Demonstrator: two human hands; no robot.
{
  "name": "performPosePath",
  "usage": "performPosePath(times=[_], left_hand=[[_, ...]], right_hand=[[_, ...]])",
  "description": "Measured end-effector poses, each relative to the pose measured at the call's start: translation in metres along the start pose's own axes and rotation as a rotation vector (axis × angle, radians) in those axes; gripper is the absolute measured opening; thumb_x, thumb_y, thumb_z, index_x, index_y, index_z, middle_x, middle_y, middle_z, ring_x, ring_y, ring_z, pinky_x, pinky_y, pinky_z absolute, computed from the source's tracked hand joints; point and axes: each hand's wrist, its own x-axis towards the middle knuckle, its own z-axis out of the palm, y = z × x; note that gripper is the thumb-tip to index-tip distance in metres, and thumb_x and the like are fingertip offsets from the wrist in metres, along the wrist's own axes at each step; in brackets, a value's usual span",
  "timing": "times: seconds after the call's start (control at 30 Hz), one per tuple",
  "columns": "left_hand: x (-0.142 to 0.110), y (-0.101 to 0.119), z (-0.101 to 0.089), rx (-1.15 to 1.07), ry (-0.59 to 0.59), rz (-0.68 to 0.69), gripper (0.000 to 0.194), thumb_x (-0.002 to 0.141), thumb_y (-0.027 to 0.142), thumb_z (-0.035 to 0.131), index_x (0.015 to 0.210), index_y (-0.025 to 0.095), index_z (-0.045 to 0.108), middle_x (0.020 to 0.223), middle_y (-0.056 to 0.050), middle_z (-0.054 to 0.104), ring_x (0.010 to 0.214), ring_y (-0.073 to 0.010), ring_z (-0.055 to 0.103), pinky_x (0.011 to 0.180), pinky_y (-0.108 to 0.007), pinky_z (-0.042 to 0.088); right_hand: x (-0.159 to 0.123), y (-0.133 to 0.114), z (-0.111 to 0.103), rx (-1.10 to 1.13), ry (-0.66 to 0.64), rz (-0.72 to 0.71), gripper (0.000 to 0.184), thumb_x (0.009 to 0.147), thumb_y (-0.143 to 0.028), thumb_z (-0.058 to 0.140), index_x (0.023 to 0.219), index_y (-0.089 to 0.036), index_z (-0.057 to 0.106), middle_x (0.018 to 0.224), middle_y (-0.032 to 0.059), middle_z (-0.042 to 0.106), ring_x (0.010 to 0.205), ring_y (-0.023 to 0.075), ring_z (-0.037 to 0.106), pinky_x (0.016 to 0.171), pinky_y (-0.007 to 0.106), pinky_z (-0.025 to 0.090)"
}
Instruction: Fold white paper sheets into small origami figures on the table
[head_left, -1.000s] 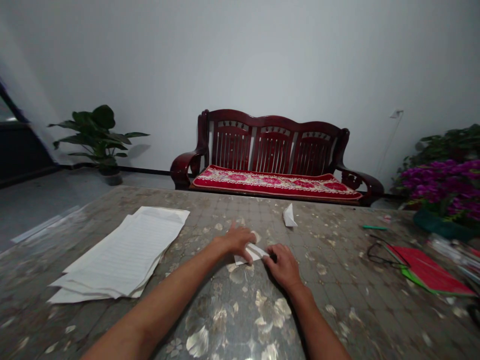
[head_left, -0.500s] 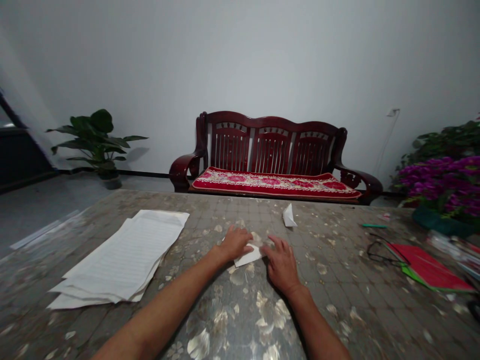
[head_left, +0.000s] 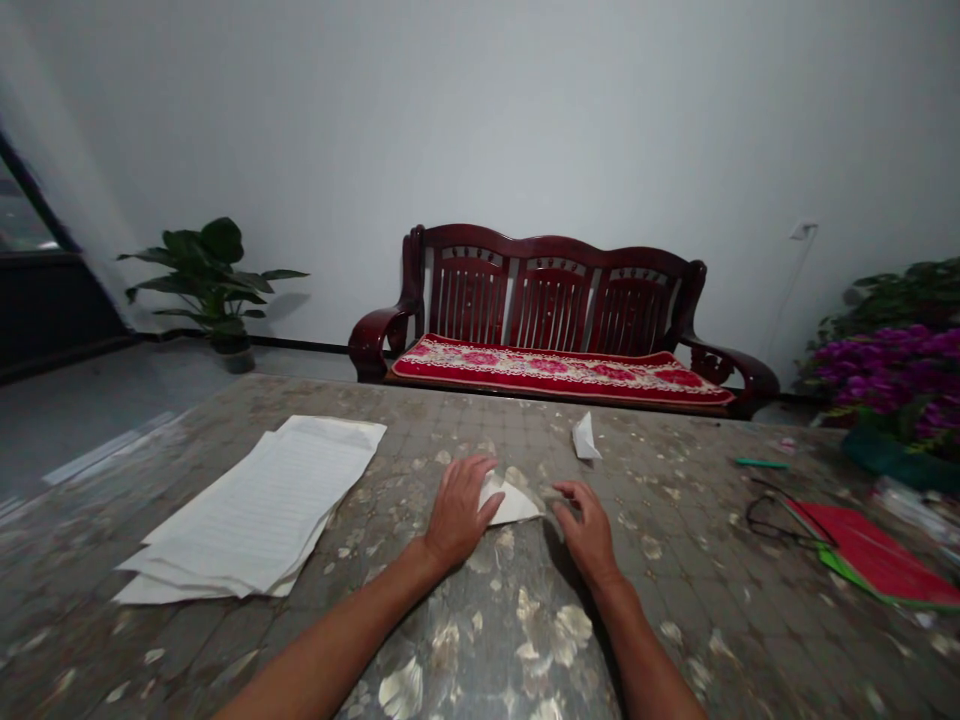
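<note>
A small white folded paper [head_left: 513,503] lies on the patterned tabletop in front of me. My left hand [head_left: 459,507] rests over its left part, thumb and fingers apart, hiding that end. Just off the paper's right corner is my right hand [head_left: 584,524], its fingers curved and apart with nothing between them. Farther back stands a small folded paper piece [head_left: 585,437] with a pointed top. To the left lies a stack of lined paper sheets [head_left: 262,510], slightly fanned out.
On the right are a green pen [head_left: 761,463], eyeglasses [head_left: 780,522], a red booklet [head_left: 877,550] and purple flowers [head_left: 900,375]. Beyond the table [head_left: 450,670] stands a dark wooden bench [head_left: 555,300] with a red cushion. A potted plant [head_left: 217,275] is at the back left.
My right hand has come off the folded paper and moved right. The left hand now lies flatter over the paper, whose visible outline has changed. The view has shifted slightly.
</note>
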Motion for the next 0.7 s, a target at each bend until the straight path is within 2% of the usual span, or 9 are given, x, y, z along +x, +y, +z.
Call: performPosePath(times=[0.1,0.2,0.43,0.7], left_hand=[[-0.02,0.004,-0.001,-0.082,0.046,-0.106,0.033,0.091,0.023,0.048,0.123,0.021,0.05,0.123,-0.01,0.058,0.117,-0.0232,0.053,0.103,-0.043,0.043],[-0.028,0.006,0.003,-0.079,-0.035,-0.123,0.029,0.089,0.022,0.05,0.118,0.02,0.052,0.121,-0.01,0.059,0.117,-0.0239,0.054,0.102,-0.044,0.044],[-0.022,0.011,0.007,0.032,-0.325,-0.091,0.033,0.088,0.021,0.054,0.121,0.018,0.053,0.123,-0.01,0.061,0.12,-0.0242,0.053,0.105,-0.04,0.041],[-0.025,0.011,0.008,0.078,-0.341,-0.02,0.039,0.09,0.019,0.054,0.129,0.023,0.052,0.132,-0.007,0.059,0.126,-0.0232,0.05,0.109,-0.041,0.037]], right_hand=[[0.001,-0.005,0.008,0.005,-0.08,0.051,0.033,0.079,-0.034,0.054,0.108,-0.02,0.063,0.106,0.0062,0.064,0.096,0.0212,0.058,0.087,0.034,0.046],[0.001,-0.013,0.017,-0.067,-0.092,0.117,0.039,0.08,-0.038,0.054,0.113,-0.019,0.061,0.104,0.0066,0.065,0.092,0.0215,0.059,0.085,0.034,0.047],[-0.004,-0.019,0.017,-0.221,-0.154,0.047,0.04,0.071,-0.019,0.051,0.109,-0.019,0.062,0.098,0.0054,0.064,0.095,0.0215,0.056,0.086,0.031,0.043],[-0.01,-0.014,0.004,-0.232,-0.224,-0.051,0.032,0.07,-0.01,0.049,0.095,-0.021,0.067,0.094,0.0039,0.063,0.094,0.02,0.055,0.085,0.029,0.042]])
